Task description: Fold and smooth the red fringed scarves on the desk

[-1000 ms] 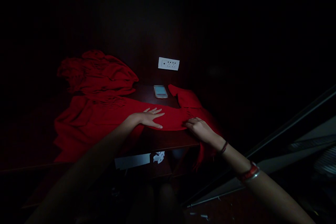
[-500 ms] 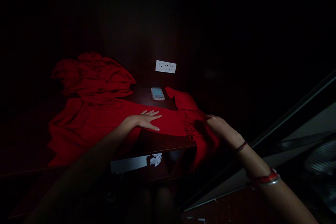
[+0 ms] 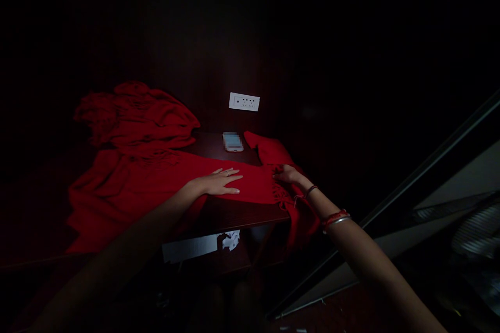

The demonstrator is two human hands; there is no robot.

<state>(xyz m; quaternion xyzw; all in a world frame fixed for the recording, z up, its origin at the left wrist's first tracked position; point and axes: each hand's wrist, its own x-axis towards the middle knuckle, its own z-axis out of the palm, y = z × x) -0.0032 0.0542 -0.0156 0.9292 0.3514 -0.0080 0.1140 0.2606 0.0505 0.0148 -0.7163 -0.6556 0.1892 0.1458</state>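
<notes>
A long red scarf (image 3: 253,182) with a fringed end lies stretched across a dark wooden surface. My left hand (image 3: 219,183) rests flat on it with the fingers spread. At the fringe my right hand (image 3: 288,174) has its fingers bent and drawn together on the scarf's end; the fingertips are partly in shadow. Beyond and below the right hand, more red cloth (image 3: 275,151) lies on the surface and hangs over its right edge. A crumpled heap of red fringed cloth (image 3: 140,117) sits at the back left.
A phone (image 3: 233,142) lies behind the scarf, below a white wall socket (image 3: 244,102). Under the surface, an open shelf holds a pale flat piece (image 3: 191,248) and crumpled white paper (image 3: 231,240). A dark slanted frame edge (image 3: 429,166) stands at the right. The surroundings are very dark.
My right hand has moved left from the hanging red cloth to the scarf's fringed end. The left hand stays flat on the scarf. The view has shifted slightly.
</notes>
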